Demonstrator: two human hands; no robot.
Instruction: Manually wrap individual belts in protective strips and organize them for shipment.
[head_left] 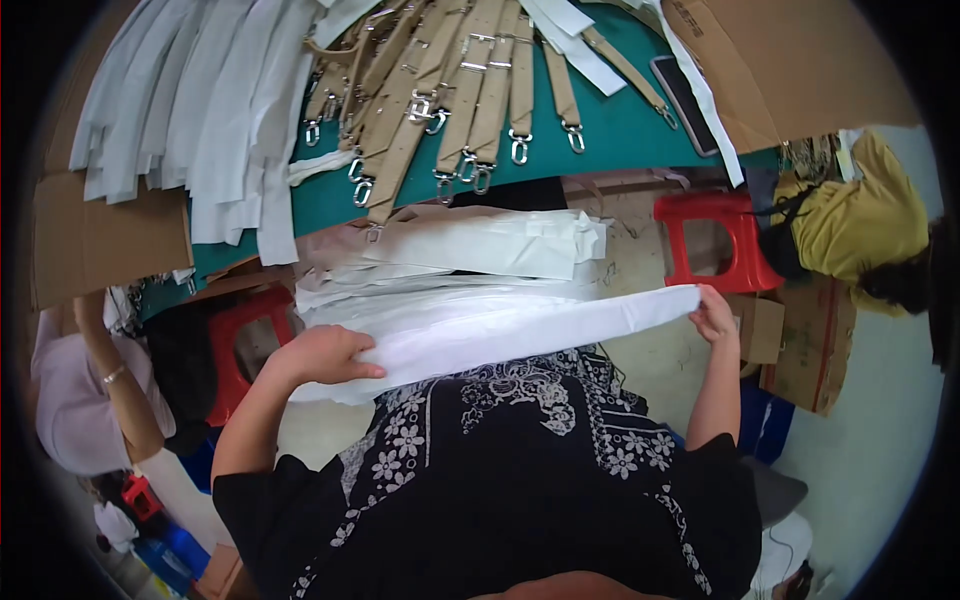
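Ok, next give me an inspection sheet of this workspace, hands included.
Surface: green table, partly covered.
Job's things: long flat white strip stretched between the hands; a loose pile of flat white pieces just beyond it.
Clutter: tan straps with silver metal clasps fanned across the table; long white bands hanging over its edge at left; dark rectangular phone at right.
Hands: right hand pinches the strip's right end; left hand is at its left part, grip partly hidden.
Cables: nothing seen on the table.
Surroundings: red plastic stool at right, another at left; person in a yellow top at right.
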